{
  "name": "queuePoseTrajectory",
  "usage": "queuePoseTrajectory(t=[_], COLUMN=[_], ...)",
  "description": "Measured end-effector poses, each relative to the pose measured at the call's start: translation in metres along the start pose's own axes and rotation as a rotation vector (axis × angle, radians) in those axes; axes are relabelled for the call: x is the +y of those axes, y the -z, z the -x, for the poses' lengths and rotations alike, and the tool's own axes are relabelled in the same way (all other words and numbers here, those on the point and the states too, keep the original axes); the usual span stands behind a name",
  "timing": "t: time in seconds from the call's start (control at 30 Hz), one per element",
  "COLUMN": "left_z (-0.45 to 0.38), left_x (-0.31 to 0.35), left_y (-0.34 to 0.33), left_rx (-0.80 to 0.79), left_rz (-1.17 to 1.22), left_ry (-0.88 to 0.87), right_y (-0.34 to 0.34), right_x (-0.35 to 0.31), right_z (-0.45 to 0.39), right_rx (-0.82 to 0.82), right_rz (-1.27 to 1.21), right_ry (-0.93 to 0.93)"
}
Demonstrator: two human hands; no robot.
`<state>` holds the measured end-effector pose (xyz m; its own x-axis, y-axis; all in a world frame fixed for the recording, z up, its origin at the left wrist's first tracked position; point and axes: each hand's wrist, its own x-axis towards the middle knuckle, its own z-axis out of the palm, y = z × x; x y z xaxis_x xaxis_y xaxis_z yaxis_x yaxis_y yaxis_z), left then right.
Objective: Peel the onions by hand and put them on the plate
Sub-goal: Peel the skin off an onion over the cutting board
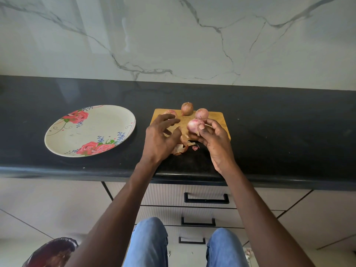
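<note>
Your right-hand grip (211, 136) curls round the pale pink, mostly peeled onion (195, 125), thumb pressed on its front, holding it just above the near edge of the small wooden chopping board (221, 124). Your left hand (160, 136) holds nothing, fingers spread and loosely bent beside the onion. Three more small onions wait at the board's far side: a brown-skinned one (187, 108) at the back, a pinkish one (201, 113) to its right, and another (170, 113) half hidden behind your left fingers.

Bare onion flesh is probably slick, so a light hold could let it slide out and roll off the black stone bench (289, 132), whose front edge is close. A scrap of skin may cling near the root under your thumb; check before moving on. Papery brown peelings (180, 149) lie near the board's front, where a sweep of your wrist could push them to the floor. The white round plate with red roses (57, 132) sits well apart to your left, so the carry crosses open bench; a fumble there drops the onion short of the rim.
</note>
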<state>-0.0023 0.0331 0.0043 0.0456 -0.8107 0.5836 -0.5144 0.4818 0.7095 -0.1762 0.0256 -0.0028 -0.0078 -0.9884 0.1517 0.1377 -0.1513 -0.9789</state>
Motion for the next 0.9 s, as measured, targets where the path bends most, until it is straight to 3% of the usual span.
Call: queuePoseTrajectory(t=[0.23, 0.5, 0.9], left_z=[0.0046, 0.0037, 0.0035], left_x=[0.0039, 0.0027, -0.003], left_y=[0.0007, 0.0012, 0.0008], left_rx=[-0.145, -0.13, -0.093], left_rz=[0.168, 0.28, 0.197], left_ry=[0.048, 0.033, -0.053], right_y=[-0.0001, -0.0014, -0.0025], right_x=[-0.003, -0.006, -0.0066], right_z=[0.0039, 0.0053, 0.0088], right_rx=[-0.08, -0.132, -0.127], right_rz=[0.05, 0.053, 0.124], right_ry=[0.012, 0.01, 0.045])
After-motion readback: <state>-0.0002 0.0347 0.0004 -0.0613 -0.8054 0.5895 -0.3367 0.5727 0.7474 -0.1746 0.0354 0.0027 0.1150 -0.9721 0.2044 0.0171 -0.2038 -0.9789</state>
